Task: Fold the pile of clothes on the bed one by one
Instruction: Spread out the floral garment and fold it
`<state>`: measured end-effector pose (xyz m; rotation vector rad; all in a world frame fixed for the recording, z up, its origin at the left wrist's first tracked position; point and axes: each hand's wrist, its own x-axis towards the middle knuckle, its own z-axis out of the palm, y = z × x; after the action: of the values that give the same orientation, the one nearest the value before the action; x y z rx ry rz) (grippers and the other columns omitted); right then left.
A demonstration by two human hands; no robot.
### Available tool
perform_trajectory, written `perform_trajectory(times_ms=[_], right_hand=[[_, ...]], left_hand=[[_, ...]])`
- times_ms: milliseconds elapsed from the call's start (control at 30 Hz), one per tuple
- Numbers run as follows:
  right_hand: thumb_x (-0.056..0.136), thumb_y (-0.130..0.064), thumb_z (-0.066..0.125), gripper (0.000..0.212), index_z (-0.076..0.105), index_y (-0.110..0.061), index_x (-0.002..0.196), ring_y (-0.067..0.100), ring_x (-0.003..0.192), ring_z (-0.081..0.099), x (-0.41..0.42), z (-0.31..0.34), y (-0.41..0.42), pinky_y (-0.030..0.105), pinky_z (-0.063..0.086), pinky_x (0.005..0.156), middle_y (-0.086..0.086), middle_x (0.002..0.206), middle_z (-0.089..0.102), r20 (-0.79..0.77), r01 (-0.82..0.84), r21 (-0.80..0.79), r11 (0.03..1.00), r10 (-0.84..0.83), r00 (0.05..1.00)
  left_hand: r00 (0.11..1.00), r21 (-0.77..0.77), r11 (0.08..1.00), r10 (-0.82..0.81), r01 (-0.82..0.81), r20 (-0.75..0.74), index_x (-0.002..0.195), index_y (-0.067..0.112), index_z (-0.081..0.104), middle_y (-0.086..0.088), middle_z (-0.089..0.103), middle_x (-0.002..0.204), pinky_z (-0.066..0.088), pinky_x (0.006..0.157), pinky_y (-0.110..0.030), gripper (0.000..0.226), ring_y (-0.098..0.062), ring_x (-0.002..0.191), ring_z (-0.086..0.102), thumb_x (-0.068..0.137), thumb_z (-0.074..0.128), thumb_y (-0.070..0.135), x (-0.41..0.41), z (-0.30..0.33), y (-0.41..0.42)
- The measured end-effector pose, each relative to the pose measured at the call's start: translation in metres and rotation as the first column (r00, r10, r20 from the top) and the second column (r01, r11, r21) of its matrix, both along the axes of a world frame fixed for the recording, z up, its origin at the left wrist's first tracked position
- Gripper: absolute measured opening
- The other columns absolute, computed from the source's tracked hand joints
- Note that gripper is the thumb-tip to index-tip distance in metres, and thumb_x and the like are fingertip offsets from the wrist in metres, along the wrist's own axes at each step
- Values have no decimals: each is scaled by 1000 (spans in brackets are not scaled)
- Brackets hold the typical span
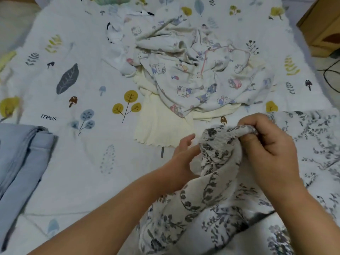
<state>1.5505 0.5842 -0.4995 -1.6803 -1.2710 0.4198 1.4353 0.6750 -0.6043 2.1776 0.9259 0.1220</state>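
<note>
A white garment with a grey leaf print [217, 181] lies bunched in front of me at the lower right. My right hand [266, 144] grips a raised fold of it near its top edge. My left hand [182, 159] sits at the fold's left side, fingers reaching into the cloth, with part of the hand hidden behind the fabric. Further back in the middle of the bed lies the pile of clothes [193, 70]: a cartoon-print piece on top, a pale yellow ribbed garment [158, 122] sticking out toward me, and white pieces behind.
The bed sheet [82, 162] is white with leaves, trees and mushrooms printed on it. A folded light blue garment [20, 159] lies at the left edge. A cardboard box [323, 24] stands off the bed at the upper right, with a black cable [329, 74] beside it.
</note>
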Motion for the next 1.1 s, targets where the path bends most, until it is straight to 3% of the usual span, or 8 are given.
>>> perform_trajectory(times_ms=[100, 200, 367, 567, 700, 833, 1000, 1100], right_hand=[[80, -4, 48, 33, 57, -36, 73, 0, 58, 49, 2, 3, -3, 6, 36, 54, -14, 68, 59, -36, -15, 2, 1000, 15, 999], [79, -5, 51, 30, 56, -34, 80, -6, 65, 52, 6, 1, -8, 4, 37, 60, -19, 75, 61, 36, 4, 4, 1000, -4, 999], [80, -10, 55, 11, 66, -10, 82, 10, 70, 50, 22, -15, -20, 19, 40, 63, 0, 72, 56, 294, 74, -28, 997, -63, 954], [81, -4, 65, 6, 69, -8, 78, 23, 63, 53, 5, -47, -24, 32, 46, 54, 2, 68, 57, 515, 29, -326, 945, 152, 844], [93, -17, 49, 13, 59, -24, 96, 12, 80, 44, -15, -78, -28, 24, 39, 71, -8, 83, 47, 420, -33, -754, 656, 520, 744], [93, -29, 45, 13, 56, -22, 90, 20, 90, 51, -28, -96, -30, 28, 38, 69, 1, 88, 47, 201, -86, -912, 401, 620, 759], [97, -24, 39, 19, 56, -25, 104, 12, 89, 48, -29, -107, -6, 24, 41, 72, -6, 98, 56, 452, 98, -656, 748, 286, 845], [92, -13, 46, 44, 39, -24, 134, 18, 118, 37, -31, -129, 20, 28, 34, 92, -1, 129, 44, 509, 94, -673, 734, 366, 779]], left_hand=[[949, -317, 922, -128, 220, 288, 121, 9, 60, -2, 41, 141, 27, 111, -25, 33, -11, 130, 35, 88, 59, 10, -12, 18, -1], [961, -464, 858, -110, 221, 253, 115, 13, 60, -8, 58, 121, 43, 100, -32, 25, -22, 114, 53, 94, 48, 7, -32, 36, -1], [983, -3, 997, 74, -74, 170, 69, 24, 40, 7, 48, 59, 34, 57, -27, 26, -6, 58, 44, 93, 48, 28, -69, 65, 38], [1000, 574, 819, -12, 3, 13, 80, 24, 51, 6, 47, 46, 23, 43, -19, 41, -13, 41, 47, 76, 43, 63, -105, 87, 55], [904, 319, 915, -100, 248, -415, 108, 25, 57, 7, 63, 77, 38, 61, -26, 67, -15, 77, 62, 70, 36, 76, -119, 53, 42], [857, 80, 988, -74, 133, -509, 102, 28, 52, 7, 58, 100, 37, 70, -25, 33, -9, 85, 50, 90, 40, 56, -141, 14, 44], [824, 276, 932, -40, 235, -565, 146, 31, 22, -3, 23, 149, 28, 106, -33, 58, -21, 136, 24, 94, 46, 37, -155, -28, 54], [784, 264, 913, -89, 310, -614, 147, 35, 13, -1, -5, 157, 8, 115, -40, 65, -22, 144, -2, 92, 42, 18, -145, -45, 55]])
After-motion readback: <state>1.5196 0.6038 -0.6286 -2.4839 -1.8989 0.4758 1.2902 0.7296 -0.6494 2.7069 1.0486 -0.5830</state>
